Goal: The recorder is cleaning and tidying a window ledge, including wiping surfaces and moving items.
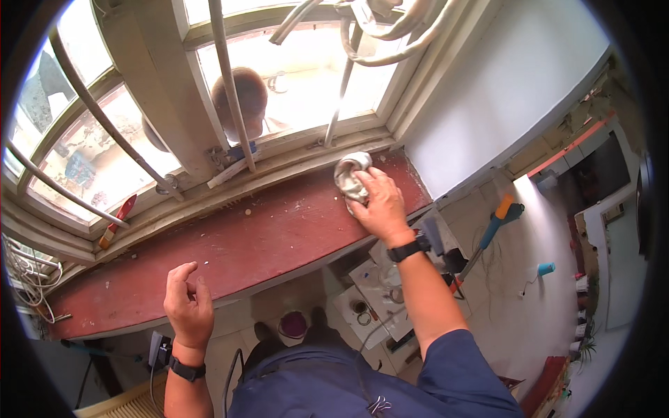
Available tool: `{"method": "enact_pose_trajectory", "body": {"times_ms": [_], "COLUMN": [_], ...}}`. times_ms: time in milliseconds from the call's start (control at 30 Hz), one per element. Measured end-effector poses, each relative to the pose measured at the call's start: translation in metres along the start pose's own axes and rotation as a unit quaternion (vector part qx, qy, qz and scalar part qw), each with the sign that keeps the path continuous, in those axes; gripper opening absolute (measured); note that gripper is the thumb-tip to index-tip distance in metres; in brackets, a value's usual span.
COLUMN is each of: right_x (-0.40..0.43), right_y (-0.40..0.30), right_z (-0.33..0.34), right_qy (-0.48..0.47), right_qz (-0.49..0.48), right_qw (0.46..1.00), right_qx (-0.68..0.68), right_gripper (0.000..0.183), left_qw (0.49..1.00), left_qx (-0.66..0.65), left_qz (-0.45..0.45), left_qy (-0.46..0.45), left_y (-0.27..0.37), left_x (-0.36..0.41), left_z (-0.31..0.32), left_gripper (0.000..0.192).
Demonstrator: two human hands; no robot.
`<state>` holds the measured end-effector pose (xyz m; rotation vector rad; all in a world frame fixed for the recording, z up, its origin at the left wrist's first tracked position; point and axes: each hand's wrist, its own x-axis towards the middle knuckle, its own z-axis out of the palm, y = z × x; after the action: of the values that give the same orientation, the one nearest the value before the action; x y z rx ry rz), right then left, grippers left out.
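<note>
A crumpled, dirty white cloth (pixel 351 175) is gripped in my right hand (pixel 380 201) at the right part of a red window sill (pixel 251 245). Small pale specks lie scattered over the sill. Near the sill's front edge, towards the left, my left hand (pixel 191 305) hovers with bent fingers and holds nothing. A paintbrush with a red handle (pixel 124 209) leans at the window frame on the left. By the middle of the frame a pale stick-like piece (pixel 227 173) lies beside something blue.
Metal bars (pixel 230 78) cross the window; a person (pixel 243 102) is outside. A white wall (pixel 486 94) bounds the sill on the right. On the floor stand a purple container (pixel 292 324) by my feet, a blue-and-orange pole (pixel 488 232) and a blue cup-like object (pixel 546 268).
</note>
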<state>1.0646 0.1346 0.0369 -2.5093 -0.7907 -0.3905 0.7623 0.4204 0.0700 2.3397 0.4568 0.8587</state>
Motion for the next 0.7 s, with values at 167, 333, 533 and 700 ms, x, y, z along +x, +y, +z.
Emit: {"method": "enact_pose_trajectory", "body": {"times_ms": [167, 333, 533, 700], "right_x": [0.003, 0.011, 0.019, 0.0], "right_y": [0.003, 0.036, 0.055, -0.018], "right_z": [0.003, -0.034, 0.001, 0.04], "right_qy": [0.058, 0.157, 0.102, 0.124], "right_qz": [-0.093, 0.011, 0.128, -0.014], "right_qw": [0.989, 0.988, 0.984, 0.992], "right_qx": [0.097, 0.003, -0.072, -0.026], "right_gripper": [0.043, 0.052, 0.058, 0.053], "left_qw": [1.0, 0.999, 0.999, 0.996], "left_qx": [-0.01, -0.018, -0.038, -0.077], "left_qz": [-0.003, -0.037, -0.039, -0.04], "left_qy": [-0.012, 0.003, -0.006, -0.009], "left_y": [0.009, 0.001, -0.004, -0.004], "left_x": [-0.002, -0.019, -0.031, -0.04], "left_z": [0.002, -0.007, -0.011, -0.011], "left_gripper": [0.035, 0.036, 0.032, 0.026]}}
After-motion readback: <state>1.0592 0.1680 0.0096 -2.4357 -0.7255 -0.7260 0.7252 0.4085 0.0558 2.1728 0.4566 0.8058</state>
